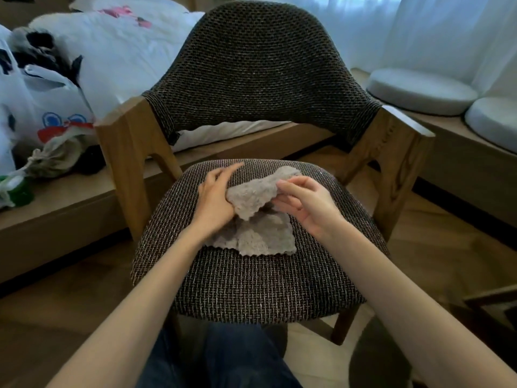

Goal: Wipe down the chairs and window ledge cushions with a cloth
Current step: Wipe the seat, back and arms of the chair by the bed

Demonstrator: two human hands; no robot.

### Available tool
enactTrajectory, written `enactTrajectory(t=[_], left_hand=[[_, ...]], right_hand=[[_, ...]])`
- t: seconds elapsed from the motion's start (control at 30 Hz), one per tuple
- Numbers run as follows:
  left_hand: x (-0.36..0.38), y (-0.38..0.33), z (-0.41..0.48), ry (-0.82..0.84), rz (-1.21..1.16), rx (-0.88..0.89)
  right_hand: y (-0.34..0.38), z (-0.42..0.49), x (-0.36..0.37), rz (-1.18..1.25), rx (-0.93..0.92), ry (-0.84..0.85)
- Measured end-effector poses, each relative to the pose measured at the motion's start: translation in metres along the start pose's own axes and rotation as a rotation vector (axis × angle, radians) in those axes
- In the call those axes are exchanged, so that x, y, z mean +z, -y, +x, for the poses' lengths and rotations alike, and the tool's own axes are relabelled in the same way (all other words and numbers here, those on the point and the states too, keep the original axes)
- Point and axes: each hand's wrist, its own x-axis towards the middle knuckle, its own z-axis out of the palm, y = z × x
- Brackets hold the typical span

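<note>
A dark woven armchair [251,275] with wooden arms stands right in front of me. On its seat lies a grey-beige fluffy cloth [260,219], partly folded over itself. My left hand [215,197] presses on the cloth's left side, fingers stretched toward the seat's back. My right hand [305,203] pinches the cloth's raised upper edge between thumb and fingers. Two round white cushions [419,91] rest on the window ledge at the right.
A bed with white bedding [120,51] stands behind the chair on a wooden platform [70,203]. Plastic bags [36,102] and clutter sit at the left. White curtains [419,29] hang at the back right. My knee in dark trousers [223,359] is below the seat.
</note>
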Motion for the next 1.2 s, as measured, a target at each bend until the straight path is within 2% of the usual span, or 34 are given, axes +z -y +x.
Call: enactTrajectory(t=[0.07, 0.1, 0.23, 0.37, 0.43, 0.47, 0.53, 0.63, 0.7, 0.77, 0.87, 0.93, 1.0, 1.1, 1.2], left_hand=[[-0.005, 0.005, 0.007, -0.092, -0.018, 0.076], [-0.009, 0.009, 0.009, -0.078, -0.03, 0.104], [-0.035, 0.02, 0.007, 0.206, -0.012, 0.199], [-0.044, 0.024, -0.002, 0.453, 0.057, 0.228], [-0.044, 0.023, -0.006, 0.538, 0.086, 0.191], [-0.045, 0.021, -0.008, 0.539, 0.077, 0.157], [-0.046, 0.016, -0.011, 0.438, 0.024, 0.098], [-0.042, 0.01, -0.012, 0.256, -0.074, 0.048], [-0.034, 0.011, -0.013, 0.288, -0.068, 0.02], [-0.023, 0.017, -0.015, 0.377, 0.088, -0.031], [-0.008, 0.027, -0.017, 0.345, 0.259, -0.09], [-0.004, 0.031, -0.016, 0.271, 0.242, -0.098], [-0.003, 0.031, -0.013, 0.254, 0.19, -0.096], [-0.003, 0.027, -0.006, 0.244, 0.019, -0.041], [-0.002, 0.02, 0.01, 0.144, -0.119, 0.039]], right_hand=[[-0.007, -0.012, -0.01, -0.172, -0.022, -0.027], [-0.01, -0.017, -0.015, -0.239, -0.041, -0.052], [-0.016, -0.026, -0.029, -0.479, -0.14, -0.1], [-0.016, -0.015, -0.026, -0.645, -0.316, -0.311], [-0.011, -0.011, -0.02, -0.673, -0.38, -0.353], [-0.009, -0.009, -0.016, -0.7, -0.41, -0.332], [-0.005, -0.006, -0.008, -0.835, -0.422, -0.216], [-0.007, -0.001, 0.0, -1.148, -0.268, 0.015], [-0.015, 0.002, 0.002, -1.338, -0.12, 0.098], [-0.027, 0.003, 0.001, -1.406, -0.019, 0.09], [-0.045, 0.004, 0.001, -1.353, -0.063, -0.006], [-0.053, 0.006, 0.002, -1.32, -0.147, -0.035], [-0.054, 0.01, 0.003, -1.177, -0.164, -0.044], [-0.043, 0.016, 0.002, -0.746, 0.003, -0.055], [-0.024, 0.028, -0.001, -0.44, 0.213, -0.021]])
